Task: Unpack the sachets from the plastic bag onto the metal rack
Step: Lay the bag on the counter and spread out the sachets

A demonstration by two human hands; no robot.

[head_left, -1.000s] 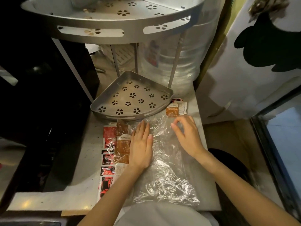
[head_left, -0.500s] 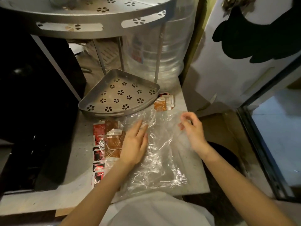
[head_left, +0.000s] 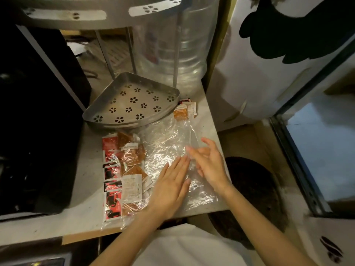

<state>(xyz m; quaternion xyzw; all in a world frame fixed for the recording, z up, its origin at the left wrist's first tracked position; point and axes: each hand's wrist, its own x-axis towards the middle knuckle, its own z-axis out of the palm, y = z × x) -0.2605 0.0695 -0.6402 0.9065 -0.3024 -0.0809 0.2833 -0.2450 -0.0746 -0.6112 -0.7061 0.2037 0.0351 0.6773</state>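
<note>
Both grips open: left hand (head_left: 171, 187) flattens crinkled clear plastic bag (head_left: 165, 143), right hand (head_left: 209, 162) lifts its fold.

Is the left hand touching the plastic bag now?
Touching. The head view shows the left hand lying flat, palm down, on the crinkled plastic bag, with no gap visible.

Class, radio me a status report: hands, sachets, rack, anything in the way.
Left hand flat on bag, right hand open above it. Sachets on counter, none on rack. Rack tray unobstructed.
</note>
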